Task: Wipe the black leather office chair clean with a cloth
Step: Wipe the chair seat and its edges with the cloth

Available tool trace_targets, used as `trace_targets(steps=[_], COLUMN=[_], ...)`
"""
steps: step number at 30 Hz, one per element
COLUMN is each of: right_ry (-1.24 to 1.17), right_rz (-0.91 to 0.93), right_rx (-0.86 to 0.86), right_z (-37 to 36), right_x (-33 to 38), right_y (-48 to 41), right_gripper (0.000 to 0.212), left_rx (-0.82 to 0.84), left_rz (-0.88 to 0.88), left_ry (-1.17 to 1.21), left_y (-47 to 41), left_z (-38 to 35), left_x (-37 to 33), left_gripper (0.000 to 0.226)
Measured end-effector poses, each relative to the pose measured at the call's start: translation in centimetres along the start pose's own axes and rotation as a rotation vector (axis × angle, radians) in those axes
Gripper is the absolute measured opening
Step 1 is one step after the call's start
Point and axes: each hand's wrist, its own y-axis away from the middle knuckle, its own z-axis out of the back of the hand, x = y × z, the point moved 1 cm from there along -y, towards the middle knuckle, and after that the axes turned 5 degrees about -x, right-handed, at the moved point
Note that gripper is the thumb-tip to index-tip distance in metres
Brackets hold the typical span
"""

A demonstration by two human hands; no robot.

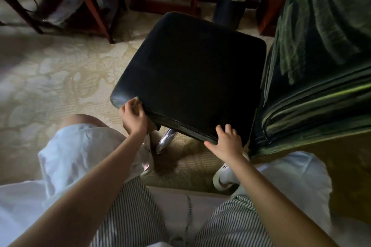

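On my feed the black leather chair seat (190, 78) filled the middle of the view, seen from above, its padded top dark and its near edge turned toward the person. The left hand (133, 117) sat at the seat's near left corner, fingers curled round a small pale yellowish cloth (137, 102) and pressing it against the leather where the top rolls over into the edge. Only a bit of the cloth showed above the knuckles. The right hand (226, 140) lay further along the same near edge, toward the right corner. Its fingers were spread and fairly straight on top of the leather, the thumb stretched out along the rim. It held nothing, and I could not tell whether the thumb hooked under the edge.

Below the seat, between the two hands, a chrome leg (167, 140) slanted down to the patterned beige carpet (50, 76). A white shoe (224, 178) rested on the carpet under the right forearm. A dark green patterned fabric (321, 56) rose just beside the seat's right side. Beyond the far edge stood a black waste bin (232, 4) with a chrome rim. Reddish wooden furniture legs (96, 12) stood to the far left.
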Motion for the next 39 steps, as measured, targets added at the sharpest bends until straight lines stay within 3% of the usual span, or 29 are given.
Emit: trace_targets(steps=[7,16,18,23,28,39], right_ry=[-0.044,-0.155,-0.15,-0.101,-0.114,-0.064], right_rz=[0.039,0.034,0.027,-0.013,0.003,0.0], right_rx=[0.01,0.045,-0.005,-0.138,-0.027,0.097], right_z=[-0.8,-1.4,-1.5,-2.2,-2.6,-2.2], right_x=[3.3,5.1,5.2,4.7,3.8,3.9], right_y=[-0.1,-0.4,-0.2,0.9,0.8,0.4], right_gripper=[0.067,0.062,0.058,0.056,0.066,0.07], left_rx=[0.147,0.382,0.34,0.052,-0.019,0.077], left_rz=[-0.065,-0.291,-0.285,0.052,0.208,0.109], left_ry=[0.009,-0.02,-0.006,0.156,0.253,0.312], left_y=[1.9,6.4,5.0,-1.4,-4.2,1.4], left_z=[-1.7,-2.2,-1.6,-0.5,-1.6,-2.8], left_x=[-0.7,0.5,0.2,-0.3,1.1,2.4], left_gripper=[0.028,0.025,0.025,0.026,0.028,0.03])
